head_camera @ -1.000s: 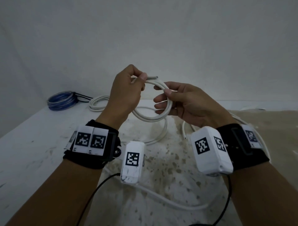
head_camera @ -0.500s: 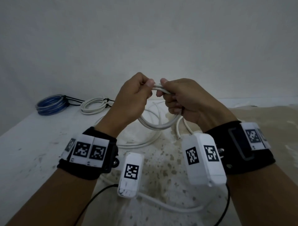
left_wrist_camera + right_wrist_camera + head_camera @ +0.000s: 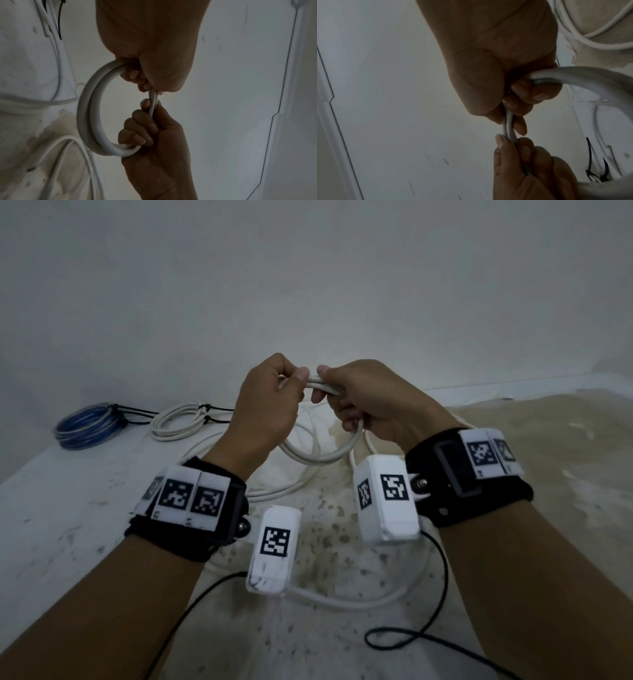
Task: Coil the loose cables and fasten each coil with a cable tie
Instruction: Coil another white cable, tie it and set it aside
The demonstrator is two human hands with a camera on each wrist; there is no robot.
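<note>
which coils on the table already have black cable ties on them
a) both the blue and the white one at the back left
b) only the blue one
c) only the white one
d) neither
a: in the head view the blue coiled cable and the white coiled cable beside it each show black ties with tails sticking out, while the thick white cable loop gripped by both hands carries none.

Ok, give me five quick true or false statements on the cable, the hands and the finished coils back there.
1. Both hands grip the white cable loop. True: left hand, right hand.
2. The loop lies flat on the table. False: it is held up above the table.
3. The held loop already has a black tie. False: none shows on it.
4. A blue coil lies far left. True.
5. The white coil beside it has no ties. False: black ties bind it.
</note>
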